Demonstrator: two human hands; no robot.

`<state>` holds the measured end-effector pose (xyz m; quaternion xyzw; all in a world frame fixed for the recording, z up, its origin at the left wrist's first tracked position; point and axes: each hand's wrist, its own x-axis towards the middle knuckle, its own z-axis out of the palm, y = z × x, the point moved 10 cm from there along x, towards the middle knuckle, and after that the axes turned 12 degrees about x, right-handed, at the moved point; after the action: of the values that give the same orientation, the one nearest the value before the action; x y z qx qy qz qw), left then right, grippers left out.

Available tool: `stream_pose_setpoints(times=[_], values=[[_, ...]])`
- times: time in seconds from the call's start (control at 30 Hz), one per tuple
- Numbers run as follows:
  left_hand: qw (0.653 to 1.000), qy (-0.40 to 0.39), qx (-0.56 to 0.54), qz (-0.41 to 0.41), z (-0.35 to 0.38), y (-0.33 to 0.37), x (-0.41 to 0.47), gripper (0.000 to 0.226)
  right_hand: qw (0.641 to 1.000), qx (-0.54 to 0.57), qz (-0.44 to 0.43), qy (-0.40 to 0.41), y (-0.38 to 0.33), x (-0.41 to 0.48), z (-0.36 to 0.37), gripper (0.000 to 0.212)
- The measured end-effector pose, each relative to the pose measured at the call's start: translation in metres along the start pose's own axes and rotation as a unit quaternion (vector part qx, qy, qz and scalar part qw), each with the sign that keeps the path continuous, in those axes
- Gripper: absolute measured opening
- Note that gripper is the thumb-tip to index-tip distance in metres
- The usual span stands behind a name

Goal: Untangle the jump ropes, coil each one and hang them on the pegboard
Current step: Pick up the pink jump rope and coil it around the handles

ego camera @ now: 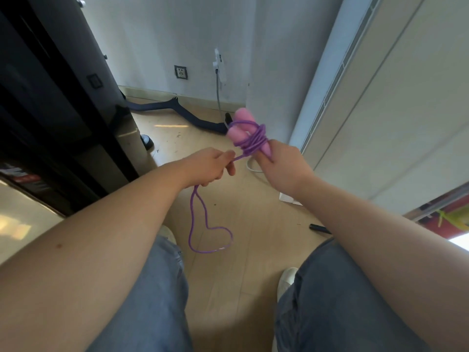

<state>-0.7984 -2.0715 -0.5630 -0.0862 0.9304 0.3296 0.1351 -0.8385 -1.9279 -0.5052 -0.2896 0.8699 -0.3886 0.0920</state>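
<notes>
The right hand (286, 163) grips the paired pink foam handles (243, 130), pointing up-left, while the left hand (210, 165) pinches the purple cord (200, 224), feeding wraps rightward.

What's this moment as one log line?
right hand: grips pink handles | left hand: pinches purple rope | rope end: hanging loop

- The left hand (210, 166) and right hand (286, 166) were bare, like the forearms (101, 224) at 8 and 4 o'clock.
- Blue denim jeans (147, 301) filled 6 o'clock.
- White shoes (286, 278) showed at the jeans' far edge.
</notes>
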Motion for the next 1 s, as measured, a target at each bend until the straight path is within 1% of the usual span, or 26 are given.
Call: stream_pose_setpoints(times=[0.07, 0.13, 0.2, 0.23, 0.3, 0.33, 0.37, 0.43, 0.47, 0.53, 0.6, 0.67, 0.77, 0.83, 0.87, 0.9, 0.93, 1.0], values=[[0.999, -0.023, 0.048, -0.002, 0.01, 0.011, -0.006, 0.045, 0.998, -0.045, 0.046, 0.02, 0.022, 0.008, -0.004, 0.037], [0.996, -0.06, 0.066, -0.01, 0.025, 0.016, -0.006, 0.042, 0.993, -0.101, 0.059, 0.019, 0.035, 0.015, 0.001, 0.038], [0.991, -0.081, 0.103, 0.0, 0.035, 0.026, -0.01, 0.038, 0.985, -0.166, 0.054, -0.001, 0.044, 0.022, 0.012, 0.029], [0.989, -0.073, 0.127, 0.016, 0.034, 0.031, -0.009, 0.037, 0.98, -0.195, 0.047, -0.009, 0.046, 0.023, 0.018, 0.023], [0.975, -0.02, 0.212, 0.069, 0.021, 0.043, -0.009, 0.037, 0.97, -0.239, 0.038, -0.026, 0.051, 0.024, 0.029, 0.011], [0.962, 0.025, 0.253, 0.103, 0.01, 0.051, -0.011, 0.037, 0.966, -0.254, 0.043, -0.041, 0.053, 0.022, 0.036, 0.01], [0.95, 0.065, 0.276, 0.134, 0.001, 0.056, -0.013, 0.038, 0.961, -0.265, 0.044, -0.07, 0.053, 0.018, 0.044, 0.015], [0.933, 0.125, 0.29, 0.174, -0.012, 0.063, -0.019, 0.041, 0.949, -0.279, 0.016, -0.146, 0.05, 0.007, 0.064, 0.025], [0.927, 0.14, 0.299, 0.179, -0.016, 0.064, -0.02, 0.045, 0.944, -0.277, -0.001, -0.18, 0.047, 0.0, 0.072, 0.024], [0.923, 0.141, 0.309, 0.181, -0.016, 0.064, -0.019, 0.051, 0.931, -0.279, -0.035, -0.234, 0.041, -0.01, 0.085, 0.012], [0.928, 0.149, 0.296, 0.172, -0.022, 0.058, -0.017, 0.055, 0.916, -0.282, -0.1, -0.268, 0.024, -0.019, 0.094, 0.017], [0.938, 0.161, 0.268, 0.149, -0.031, 0.044, -0.014, 0.06, 0.911, -0.253, -0.153, -0.286, 0.002, -0.028, 0.097, 0.021], [0.974, 0.123, 0.181, 0.062, -0.034, 0.012, -0.009, 0.06, 0.914, -0.197, -0.212, -0.283, -0.029, -0.039, 0.09, 0.018], [0.995, 0.071, 0.068, 0.004, -0.03, -0.008, -0.007, 0.054, 0.924, -0.154, -0.224, -0.27, -0.041, -0.043, 0.081, 0.013], [0.999, 0.044, 0.0, -0.018, -0.025, -0.014, -0.008, 0.046, 0.933, -0.118, -0.221, -0.257, -0.045, -0.043, 0.075, 0.01], [0.998, 0.03, -0.039, -0.033, -0.023, -0.02, -0.008, 0.032, 0.945, -0.08, -0.213, -0.234, -0.047, -0.04, 0.066, 0.011], [0.998, 0.024, -0.039, -0.033, -0.023, -0.023, -0.008, 0.022, 0.958, -0.044, -0.202, -0.2, -0.048, -0.036, 0.056, 0.014], [1.0, 0.019, 0.003, -0.015, -0.023, -0.021, -0.007, 0.027, 0.98, 0.01, -0.159, -0.115, -0.043, -0.022, 0.033, 0.018]])
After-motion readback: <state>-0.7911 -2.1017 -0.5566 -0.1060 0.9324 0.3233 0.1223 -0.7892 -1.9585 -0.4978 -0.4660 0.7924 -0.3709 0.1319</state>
